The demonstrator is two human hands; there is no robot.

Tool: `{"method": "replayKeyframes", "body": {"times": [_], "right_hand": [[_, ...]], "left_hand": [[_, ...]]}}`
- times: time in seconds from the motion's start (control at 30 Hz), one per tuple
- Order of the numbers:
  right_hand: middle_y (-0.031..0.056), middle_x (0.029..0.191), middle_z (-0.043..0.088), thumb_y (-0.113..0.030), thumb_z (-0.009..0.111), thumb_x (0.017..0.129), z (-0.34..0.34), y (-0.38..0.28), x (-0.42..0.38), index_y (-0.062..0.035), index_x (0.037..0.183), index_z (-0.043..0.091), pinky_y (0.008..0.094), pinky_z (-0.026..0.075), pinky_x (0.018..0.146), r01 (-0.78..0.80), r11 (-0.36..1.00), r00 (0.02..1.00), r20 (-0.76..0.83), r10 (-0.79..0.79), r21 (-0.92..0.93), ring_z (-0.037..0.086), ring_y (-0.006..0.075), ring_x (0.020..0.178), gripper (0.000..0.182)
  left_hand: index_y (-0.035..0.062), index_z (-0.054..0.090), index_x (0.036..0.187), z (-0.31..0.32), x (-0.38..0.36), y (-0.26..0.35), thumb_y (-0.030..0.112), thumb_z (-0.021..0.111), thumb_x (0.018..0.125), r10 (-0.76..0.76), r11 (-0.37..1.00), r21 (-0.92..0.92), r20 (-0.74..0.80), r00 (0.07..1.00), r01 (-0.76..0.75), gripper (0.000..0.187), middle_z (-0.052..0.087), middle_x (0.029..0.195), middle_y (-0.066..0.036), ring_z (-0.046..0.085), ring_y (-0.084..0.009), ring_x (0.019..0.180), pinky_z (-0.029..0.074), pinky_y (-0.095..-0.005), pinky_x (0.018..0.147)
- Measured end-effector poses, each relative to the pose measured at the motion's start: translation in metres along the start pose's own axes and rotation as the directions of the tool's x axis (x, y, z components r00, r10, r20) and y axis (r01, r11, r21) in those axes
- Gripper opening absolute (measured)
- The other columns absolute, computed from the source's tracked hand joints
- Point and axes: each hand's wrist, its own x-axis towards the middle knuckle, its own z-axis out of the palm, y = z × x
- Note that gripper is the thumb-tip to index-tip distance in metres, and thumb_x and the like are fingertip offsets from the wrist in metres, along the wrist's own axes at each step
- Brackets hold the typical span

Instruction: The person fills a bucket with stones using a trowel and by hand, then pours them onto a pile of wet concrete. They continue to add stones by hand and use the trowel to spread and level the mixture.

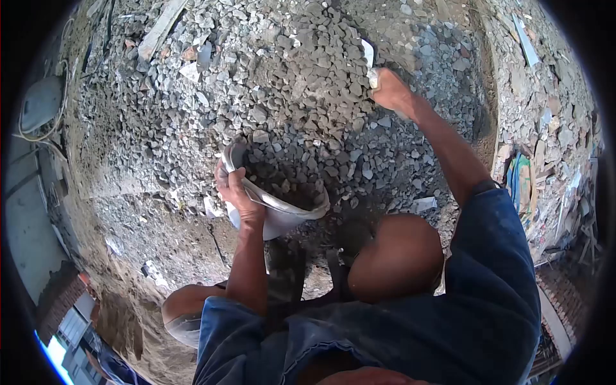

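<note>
My left hand (239, 197) grips the rim of a whitish container (279, 221), which lies tilted on the gravel with its mouth toward the stones. Grey stones and dark grit show inside its mouth. Out to the right, my right hand (389, 91) is closed round a pale piece, seemingly a handle, with a thin white curved edge (367, 52) just beyond it. What that tool is cannot be made out fully. Grey gravel (308, 83) is heaped between and beyond my two hands.
A flat board (160, 29) lies at the upper left. Colourful scraps (520, 179) and rubble are at the right. A grey basin-like object (42, 102) stands at the far left. My bent knees are close behind the container.
</note>
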Motion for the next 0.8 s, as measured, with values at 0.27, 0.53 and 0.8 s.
{"method": "replayKeyframes", "body": {"times": [0.27, 0.53, 0.8], "right_hand": [[0.0207, 0.093, 0.064, -0.002, 0.057, 0.069, 0.065, -0.097, -0.113, 0.0012, 0.091, 0.059, 0.0447, 0.050, 0.079, 0.072, 0.980, 0.980, 0.197, -0.034, -0.186, 0.062, 0.0377, 0.091, 0.023], [0.0234, 0.088, 0.064, -0.002, 0.057, 0.070, -0.002, -0.056, -0.096, 0.0000, 0.105, 0.057, 0.0464, 0.051, 0.075, -0.064, 0.984, 0.966, -0.257, 0.019, -0.168, 0.064, 0.0381, 0.085, 0.035], [0.0257, 0.102, 0.062, -0.008, 0.061, 0.070, 0.033, 0.001, -0.074, 0.0036, 0.101, 0.061, 0.0417, 0.049, 0.085, -0.263, 0.953, 0.963, -0.102, 0.249, -0.153, 0.061, 0.0375, 0.099, 0.034]], "left_hand": [[-0.0038, 0.057, 0.113, -0.024, -0.003, -0.007, 0.022, 0.052, 0.083, -0.009, 0.999, 0.043, -0.006, 1.000, 0.009, 0.040, 0.060, 0.095, -0.007, 0.054, -0.0131, 0.086, 0.042, -0.0271, 0.077], [0.0066, 0.054, 0.080, -0.023, -0.005, 0.002, 0.031, 0.057, 0.078, -0.014, 0.999, 0.051, 0.031, 0.999, 0.013, 0.024, 0.054, 0.081, -0.007, 0.057, -0.0218, 0.079, 0.048, -0.0361, 0.077], [-0.0045, 0.057, 0.110, -0.028, -0.008, -0.008, 0.024, 0.049, 0.085, 0.011, 0.997, 0.071, -0.079, 0.997, -0.005, 0.038, 0.062, 0.098, -0.010, 0.057, -0.0177, 0.091, 0.044, -0.0307, 0.084]]}}
